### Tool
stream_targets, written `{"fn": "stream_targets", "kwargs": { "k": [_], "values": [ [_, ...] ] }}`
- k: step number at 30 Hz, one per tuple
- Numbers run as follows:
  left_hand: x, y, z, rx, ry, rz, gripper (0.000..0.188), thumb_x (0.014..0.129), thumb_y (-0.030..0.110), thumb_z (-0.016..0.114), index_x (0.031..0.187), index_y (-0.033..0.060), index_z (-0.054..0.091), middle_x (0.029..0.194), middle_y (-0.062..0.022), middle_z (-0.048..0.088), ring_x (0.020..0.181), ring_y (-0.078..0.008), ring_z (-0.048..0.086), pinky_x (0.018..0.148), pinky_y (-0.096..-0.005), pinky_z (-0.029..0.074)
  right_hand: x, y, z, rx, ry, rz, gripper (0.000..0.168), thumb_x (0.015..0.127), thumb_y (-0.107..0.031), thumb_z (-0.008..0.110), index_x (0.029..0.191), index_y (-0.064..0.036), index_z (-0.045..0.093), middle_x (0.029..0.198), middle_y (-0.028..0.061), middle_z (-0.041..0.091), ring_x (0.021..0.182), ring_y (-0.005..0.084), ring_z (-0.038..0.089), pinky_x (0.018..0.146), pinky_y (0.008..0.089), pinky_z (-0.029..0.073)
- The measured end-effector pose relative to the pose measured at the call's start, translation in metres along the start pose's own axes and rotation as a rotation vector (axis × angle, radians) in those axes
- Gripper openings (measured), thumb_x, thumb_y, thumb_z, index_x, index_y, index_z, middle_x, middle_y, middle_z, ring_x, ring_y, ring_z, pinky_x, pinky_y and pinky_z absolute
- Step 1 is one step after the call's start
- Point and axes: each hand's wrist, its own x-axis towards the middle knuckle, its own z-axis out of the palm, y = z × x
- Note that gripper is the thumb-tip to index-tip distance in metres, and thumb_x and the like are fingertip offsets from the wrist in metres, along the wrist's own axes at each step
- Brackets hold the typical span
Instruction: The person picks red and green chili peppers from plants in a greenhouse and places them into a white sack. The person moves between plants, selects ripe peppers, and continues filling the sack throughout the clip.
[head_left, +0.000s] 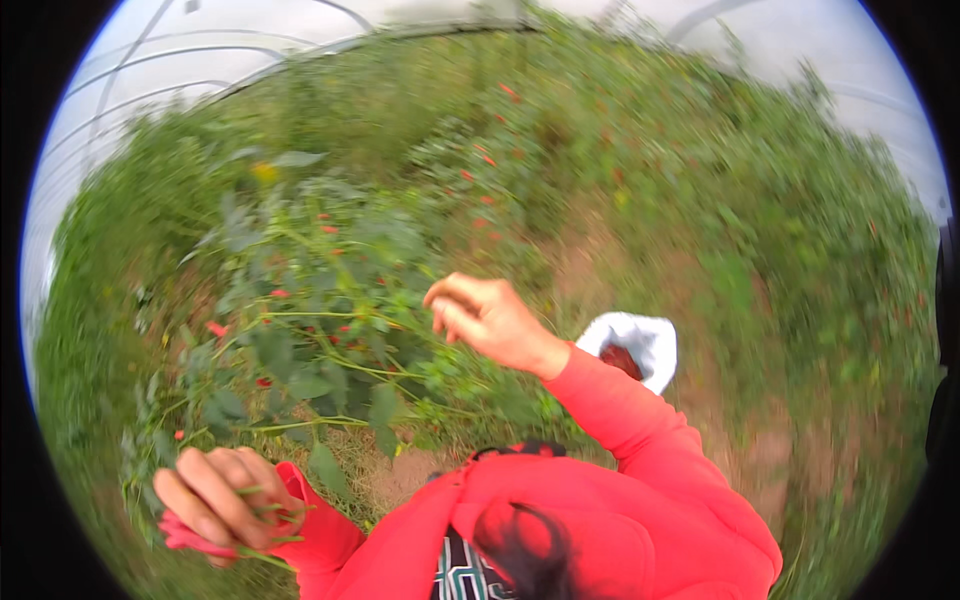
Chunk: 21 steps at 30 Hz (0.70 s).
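Note:
My left hand (225, 495) is closed around a bunch of red chili peppers (184, 532), low at the left. Their green stems (270, 536) stick out on the wrist side. Over the foliage at the centre, my right hand (487, 319) has loosely bent fingers and nothing visible between them. Below and left of it spreads a chili pepper plant (307, 382) with broad green leaves and long pale stems. Small red peppers (217, 328) hang among its leaves. Partly behind my right forearm stands a white sack (656, 345), its mouth gaping, with red peppers (621, 361) inside.
Dense green plants (795, 277) rise on both sides and ahead, blurred towards the rim. More red peppers (487, 200) dot the plants farther off. Bare brown soil (757, 457) shows at the right. Curved metal hoops (180, 52) carry a pale cover overhead.

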Motion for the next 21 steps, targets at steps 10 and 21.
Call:
{"fn": "stream_targets", "kwargs": {
  "k": [10,21],
  "values": [
    [-0.071,-0.254,0.105,-0.456,0.082,-1.643,0.009,0.095,0.014,0.054,0.094,0.0054,0.051,0.086,-0.0078,0.053,0.062,-0.0051,0.041,0.047,-0.0165,0.029,-0.304,0.125,0.012,0.057,0.361,0.730,0.021,0.096,-0.018,0.051,0.093,0.000,0.062,0.074,0.0078,0.068,0.066,0.0160,0.067,0.062,0.0302,0.052],
    [-0.234,-0.527,0.179,0.271,-0.266,-1.782,0.086,0.086,0.027,0.068,0.148,0.0059,0.013,0.144,-0.0181,0.032,0.121,-0.0299,0.049,0.084,-0.0410,0.054,-0.413,0.102,0.001,-0.086,0.676,1.006,0.017,0.092,-0.011,0.052,0.096,0.001,0.063,0.074,0.0085,0.067,0.065,0.0161,0.065,0.062,0.0296,0.052]
  ]
}}
